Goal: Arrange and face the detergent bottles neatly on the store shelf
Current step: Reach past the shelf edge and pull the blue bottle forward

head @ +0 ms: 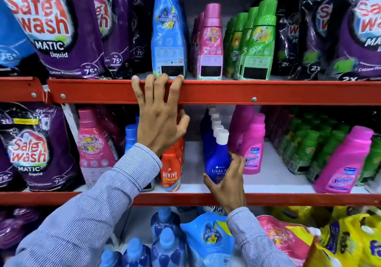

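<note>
My left hand [158, 122] is raised with its fingers spread. Its fingertips lie over the red rail [268, 92] of the upper shelf, right below a tall light-blue softener bottle [168, 35] that stands at the shelf edge with its back label outward. On the middle shelf my right hand [228, 184] wraps the lower part of the front dark-blue Ujala bottle [216, 155], thumb on its left and fingers on its right. Behind it runs a row of white-capped bottles of the same kind. An orange Revive bottle [171, 171] stands just left, partly hidden by my left wrist.
Pink bottles [210, 43] and green bottles [259, 43] stand right of the tall blue one. Purple Safewash pouches [57, 29] fill both ends. Pink Vanish bottles [252, 151] and green bottles [309, 147] stand right of the Ujala row; one Vanish bottle [344, 163] leans. Blue bottles [165, 244] and pouches sit below.
</note>
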Tool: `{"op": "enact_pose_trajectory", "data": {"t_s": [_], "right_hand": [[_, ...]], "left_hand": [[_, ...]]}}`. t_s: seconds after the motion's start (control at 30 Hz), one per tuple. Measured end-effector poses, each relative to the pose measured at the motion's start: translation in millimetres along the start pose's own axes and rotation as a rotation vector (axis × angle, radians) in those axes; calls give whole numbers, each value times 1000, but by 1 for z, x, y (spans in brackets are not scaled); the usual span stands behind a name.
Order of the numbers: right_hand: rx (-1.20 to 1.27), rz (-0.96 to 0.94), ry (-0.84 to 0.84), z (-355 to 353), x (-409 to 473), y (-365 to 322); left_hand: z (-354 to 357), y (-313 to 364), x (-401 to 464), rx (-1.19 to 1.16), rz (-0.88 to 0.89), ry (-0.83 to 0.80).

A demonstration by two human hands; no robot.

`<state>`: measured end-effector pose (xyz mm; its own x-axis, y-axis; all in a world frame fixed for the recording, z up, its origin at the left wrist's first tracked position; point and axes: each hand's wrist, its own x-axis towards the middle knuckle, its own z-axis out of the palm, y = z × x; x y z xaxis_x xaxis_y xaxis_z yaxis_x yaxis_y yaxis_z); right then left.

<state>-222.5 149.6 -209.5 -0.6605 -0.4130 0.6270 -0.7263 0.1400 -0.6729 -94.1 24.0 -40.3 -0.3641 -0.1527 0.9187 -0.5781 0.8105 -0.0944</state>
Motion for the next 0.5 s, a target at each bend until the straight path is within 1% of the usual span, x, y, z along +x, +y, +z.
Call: {"op": "enact_pose_trajectory", "data": {"t_s": [0.1, 0.33, 0.5], "right_hand": [[-15, 30, -36, 8, 0, 6], [-12, 55, -58, 15, -7, 9], [-100, 6, -95, -1, -10, 11]], "left_hand": [[0, -1, 0, 3, 5, -11], [-2, 0, -1, 19, -5, -49], [-8, 7, -6, -6, -48, -70]]}}
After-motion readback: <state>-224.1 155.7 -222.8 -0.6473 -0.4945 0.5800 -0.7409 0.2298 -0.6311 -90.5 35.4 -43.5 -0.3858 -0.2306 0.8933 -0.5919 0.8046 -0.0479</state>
